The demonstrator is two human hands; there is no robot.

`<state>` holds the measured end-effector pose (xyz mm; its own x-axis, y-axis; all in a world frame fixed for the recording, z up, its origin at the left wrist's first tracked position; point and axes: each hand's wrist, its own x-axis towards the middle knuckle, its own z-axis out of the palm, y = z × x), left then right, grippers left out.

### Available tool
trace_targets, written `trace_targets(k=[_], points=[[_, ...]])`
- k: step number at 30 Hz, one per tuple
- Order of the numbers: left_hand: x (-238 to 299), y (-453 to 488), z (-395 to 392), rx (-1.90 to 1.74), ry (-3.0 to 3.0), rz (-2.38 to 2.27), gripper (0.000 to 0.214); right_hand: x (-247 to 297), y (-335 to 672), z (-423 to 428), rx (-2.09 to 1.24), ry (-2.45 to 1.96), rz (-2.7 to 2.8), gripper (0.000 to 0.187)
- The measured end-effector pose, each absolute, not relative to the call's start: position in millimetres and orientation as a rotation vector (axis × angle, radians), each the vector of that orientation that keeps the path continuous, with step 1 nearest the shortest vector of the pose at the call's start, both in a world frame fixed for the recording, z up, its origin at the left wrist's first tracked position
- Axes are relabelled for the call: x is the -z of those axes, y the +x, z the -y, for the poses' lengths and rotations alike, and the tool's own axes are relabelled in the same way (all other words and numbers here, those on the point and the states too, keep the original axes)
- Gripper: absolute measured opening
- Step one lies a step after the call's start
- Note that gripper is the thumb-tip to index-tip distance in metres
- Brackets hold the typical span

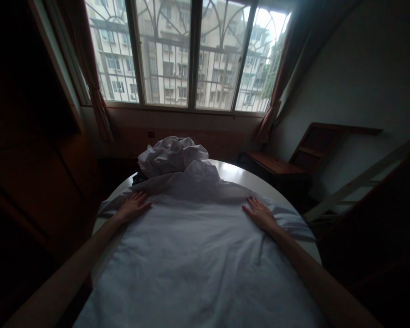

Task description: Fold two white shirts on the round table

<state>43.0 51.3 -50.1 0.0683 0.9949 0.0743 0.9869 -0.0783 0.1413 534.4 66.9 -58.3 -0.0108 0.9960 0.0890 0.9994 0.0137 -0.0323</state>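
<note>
A large white cloth (194, 246), perhaps a sheet, lies spread over a round white table (230, 171) and hangs over the near side. Light wrinkles run across its lower part. My left hand (134, 207) rests flat on the cloth's left part, fingers stretched out. On the right part, my right hand (259, 213) lies flat with its fingers spread. Neither hand grips anything. Beyond the hands, a crumpled heap of pale fabric (172, 155) sits at the far side of the table, with something dark partly hidden under its left edge.
A barred window (191, 59) with tied curtains (97, 109) is behind the table. A wooden chair (276, 164) stands at the back right, near a pale ladder-like frame (355, 182). Dark wooden cabinets (30, 182) line the left side.
</note>
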Motion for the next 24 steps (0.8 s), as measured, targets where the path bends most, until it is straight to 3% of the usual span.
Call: trace_targets(k=[6,10,14,20,24], points=[[51.8,2.8,-59.0,-0.606,2.245,-2.307,0.055,60.6,536.8,-69.3,0.074,-2.141,2.179,0.060],[49.5,-30.5,-56.8,-0.504,1.960,-2.522,0.049,59.7,536.8,-69.9,0.064,-2.135,2.176,0.061],[43.1,-60.3,-44.6,-0.467,1.989,-2.372,0.041,57.4,535.3,-69.2,0.044,-2.132,2.169,0.060],[38.4,-52.7,1.0,-0.877,2.274,-2.237,0.042,60.3,536.0,-70.7,0.066,-2.117,2.156,0.059],[51.1,-29.5,36.1,-0.752,2.168,-2.237,0.042,62.9,537.7,-72.1,0.073,-2.101,2.161,0.059]])
